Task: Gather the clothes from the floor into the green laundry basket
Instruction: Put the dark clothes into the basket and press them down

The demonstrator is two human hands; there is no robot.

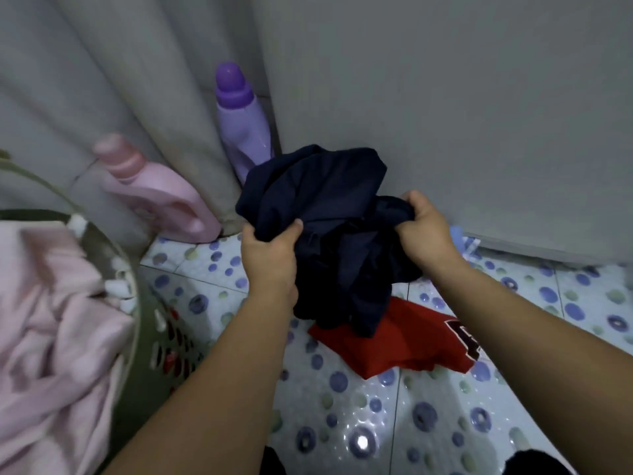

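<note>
Both the left hand (269,258) and the right hand (424,231) have their fingers curled into a bunched dark navy cloth garment (329,231), held above a crumpled red shirt (394,341) on the dotted floor, right of the green perforated plastic laundry basket (147,341) containing pale pink fabric (51,320).

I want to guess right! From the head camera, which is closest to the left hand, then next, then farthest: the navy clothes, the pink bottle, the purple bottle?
1. Navy clothes: gripped by the left hand itself, in the middle.
2. Pink bottle: lying on the floor, to the hand's left by the curtain.
3. Purple bottle: standing upright farther back, against the wall.
</note>
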